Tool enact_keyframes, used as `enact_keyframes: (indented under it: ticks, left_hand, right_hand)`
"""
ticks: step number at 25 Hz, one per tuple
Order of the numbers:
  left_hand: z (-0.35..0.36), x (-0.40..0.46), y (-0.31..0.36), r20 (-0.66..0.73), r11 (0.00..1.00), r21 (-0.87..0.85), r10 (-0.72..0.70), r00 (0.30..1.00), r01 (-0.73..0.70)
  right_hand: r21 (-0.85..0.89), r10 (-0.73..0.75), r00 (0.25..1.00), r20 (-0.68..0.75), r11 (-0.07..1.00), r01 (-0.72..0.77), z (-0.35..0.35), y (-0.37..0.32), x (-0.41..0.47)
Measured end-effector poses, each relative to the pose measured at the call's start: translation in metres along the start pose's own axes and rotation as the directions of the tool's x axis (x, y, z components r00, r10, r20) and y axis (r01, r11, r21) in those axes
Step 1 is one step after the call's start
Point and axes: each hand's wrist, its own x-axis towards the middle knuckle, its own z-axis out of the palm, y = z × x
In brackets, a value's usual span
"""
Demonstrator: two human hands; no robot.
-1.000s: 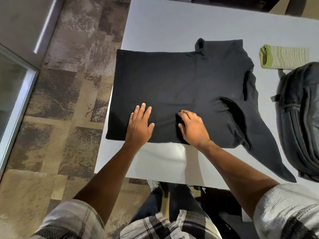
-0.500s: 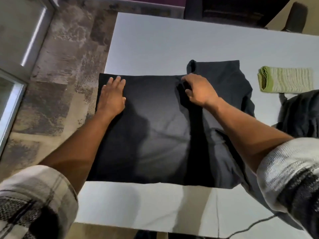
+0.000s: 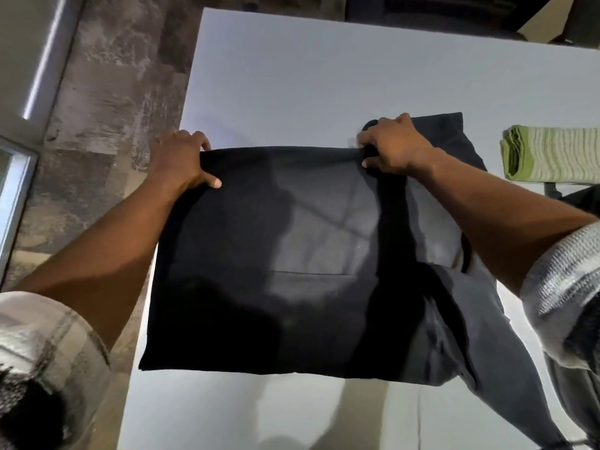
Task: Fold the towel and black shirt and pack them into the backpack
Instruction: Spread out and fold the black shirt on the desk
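Gripping the far edge of the black shirt (image 3: 292, 271) with both hands right now: the left hand (image 3: 181, 160) has its fingers curled over the far-left corner with the thumb pressed on top, and the right hand (image 3: 394, 147) pinches the same edge further right, near where the collar end bunches up. Most of the shirt lies flat on the white tabletop (image 3: 324, 76), with 1 sleeve trailing toward the near right corner. The towel (image 3: 552, 155) (green and pale stripes, already folded) sits on the tabletop well off to the right, apart from the shirt. Only a dark sliver of the backpack (image 3: 581, 198) shows at the right edge, just below the towel.
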Motion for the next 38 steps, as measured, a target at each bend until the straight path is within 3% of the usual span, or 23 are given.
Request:
enact_keyframes:
  ticks: [4, 10, 15, 19, 22, 29, 34, 38]
  left_hand:
    - [-0.006, -0.006, 0.003, -0.045, 0.991, 0.081, 0.108, 0.993, -0.104]
    - [-0.017, -0.033, 0.011, -0.21, 0.98, 0.024, 0.2, 0.957, -0.199]
    - [-0.021, -0.057, -0.001, -0.159, 0.967, -0.134, 0.196, 0.968, -0.218]
    - [-0.027, -0.09, -0.001, -0.283, 0.953, -0.084, 0.259, 0.924, -0.292]
    - [-0.02, -0.113, -0.003, -0.335, 0.947, -0.106, 0.253, 0.908, -0.303]
    - [0.044, -0.176, -0.014, -0.211, 0.95, -0.075, 0.283, 0.935, -0.304]
    - [0.062, -0.209, -0.011, -0.224, 0.965, -0.058, 0.236, 0.946, -0.255]
    - [0.077, -0.219, -0.009, -0.089, 0.987, -0.047, 0.146, 0.985, -0.15]
  right_hand:
    - [-0.037, -0.081, 0.995, -0.066, 0.996, 0.079, -0.005, 0.011, -0.02]
    - [-0.038, -0.264, 0.956, -0.13, 0.964, 0.261, -0.01, 0.008, -0.071]
    - [-0.135, -0.24, 0.963, -0.124, 0.965, 0.223, 0.0, -0.003, -0.1]
    - [-0.208, -0.189, 0.966, -0.174, 0.966, 0.152, 0.014, -0.012, -0.122]
    - [-0.182, -0.106, 0.989, -0.105, 0.98, 0.085, 0.018, -0.028, -0.139]
    - [-0.215, -0.037, 0.991, -0.129, 0.977, 0.009, 0.051, -0.053, -0.194]
    - [-0.254, -0.033, 0.972, -0.234, 0.967, -0.029, 0.076, -0.07, -0.224]
    - [-0.233, 0.02, 0.987, -0.16, 0.971, -0.057, 0.098, -0.096, -0.235]
